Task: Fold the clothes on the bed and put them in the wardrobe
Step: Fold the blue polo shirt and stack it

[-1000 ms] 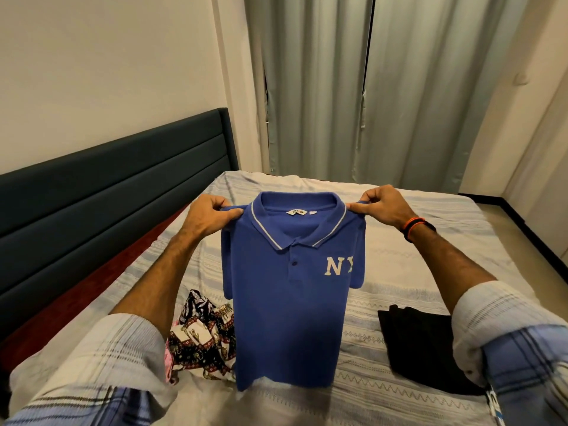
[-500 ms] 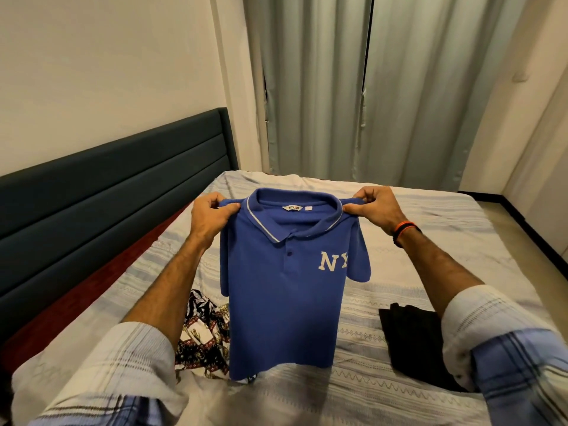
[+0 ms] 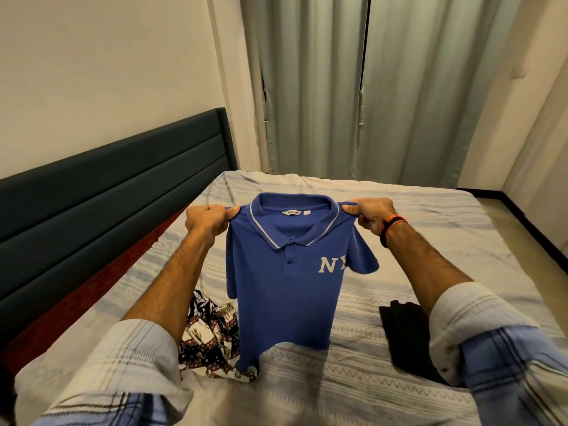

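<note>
Left hand (image 3: 206, 218) grip pinches left shoulder of blue polo shirt (image 3: 285, 287); right hand (image 3: 373, 215) grip pinches right shoulder. Shirt hangs front-facing above bed (image 3: 430, 241), hem touching bedcover, between patterned garment (image 3: 212, 336) and black garment (image 3: 405, 336).

Single head-worn view, wide-angle. Looks forward and down across bed (image 3: 430, 241) toward curtains (image 3: 368, 87). Headboard (image 3: 107, 210) at frame left. Own forearms close in foreground. No second view to overlap.
</note>
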The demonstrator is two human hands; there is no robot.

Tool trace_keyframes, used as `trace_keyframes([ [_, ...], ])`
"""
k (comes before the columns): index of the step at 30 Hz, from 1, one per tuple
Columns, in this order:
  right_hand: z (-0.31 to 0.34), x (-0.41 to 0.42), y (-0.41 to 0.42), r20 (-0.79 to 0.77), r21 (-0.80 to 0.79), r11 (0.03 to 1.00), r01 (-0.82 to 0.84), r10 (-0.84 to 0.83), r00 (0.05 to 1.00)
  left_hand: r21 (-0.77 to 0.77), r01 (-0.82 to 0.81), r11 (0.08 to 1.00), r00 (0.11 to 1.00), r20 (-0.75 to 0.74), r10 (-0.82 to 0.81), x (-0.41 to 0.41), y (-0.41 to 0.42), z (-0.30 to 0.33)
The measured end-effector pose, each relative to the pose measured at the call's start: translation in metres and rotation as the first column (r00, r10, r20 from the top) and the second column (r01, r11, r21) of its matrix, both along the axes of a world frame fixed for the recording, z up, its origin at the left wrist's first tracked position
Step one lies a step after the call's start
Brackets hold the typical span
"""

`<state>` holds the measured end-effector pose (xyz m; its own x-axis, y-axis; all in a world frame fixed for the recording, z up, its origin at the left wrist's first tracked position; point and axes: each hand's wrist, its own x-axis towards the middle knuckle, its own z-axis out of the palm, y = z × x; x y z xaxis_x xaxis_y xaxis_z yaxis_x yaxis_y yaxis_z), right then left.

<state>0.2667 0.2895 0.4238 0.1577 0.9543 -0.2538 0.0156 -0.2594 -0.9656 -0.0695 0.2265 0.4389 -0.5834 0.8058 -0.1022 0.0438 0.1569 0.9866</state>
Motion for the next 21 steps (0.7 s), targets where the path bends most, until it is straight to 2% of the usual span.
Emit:
trace_keyframes([
  [3,0.002,0.001,-0.002,-0.040,0.053,0.998,0.037,-0.035,0.999,0.054,0.005,0.999,0.998,-0.059,-0.001,-0.003,0.000,-0.001],
  [5,0.002,0.004,-0.003,0.028,0.151,0.987,0.051,-0.056,0.998,0.084,-0.004,0.996,0.986,-0.164,0.018,-0.001,-0.003,0.001],
  [9,0.010,0.004,-0.007,0.119,0.354,0.935,-0.034,-0.009,0.993,0.163,-0.014,0.986,0.940,-0.335,0.069,0.000,-0.004,0.007],
  [13,0.022,0.008,-0.002,0.244,0.428,0.898,-0.102,-0.006,0.970,0.115,0.047,0.992,0.885,-0.466,0.011,-0.010,0.000,0.009],
  [16,0.029,0.012,-0.006,0.252,0.421,0.894,-0.151,0.045,0.967,0.095,0.127,0.987,0.883,-0.465,-0.069,-0.014,0.005,0.009],
  [21,0.029,0.017,-0.011,0.256,0.384,0.907,-0.172,0.074,0.964,0.126,0.248,0.961,0.925,-0.327,-0.196,-0.011,0.003,0.005],
])
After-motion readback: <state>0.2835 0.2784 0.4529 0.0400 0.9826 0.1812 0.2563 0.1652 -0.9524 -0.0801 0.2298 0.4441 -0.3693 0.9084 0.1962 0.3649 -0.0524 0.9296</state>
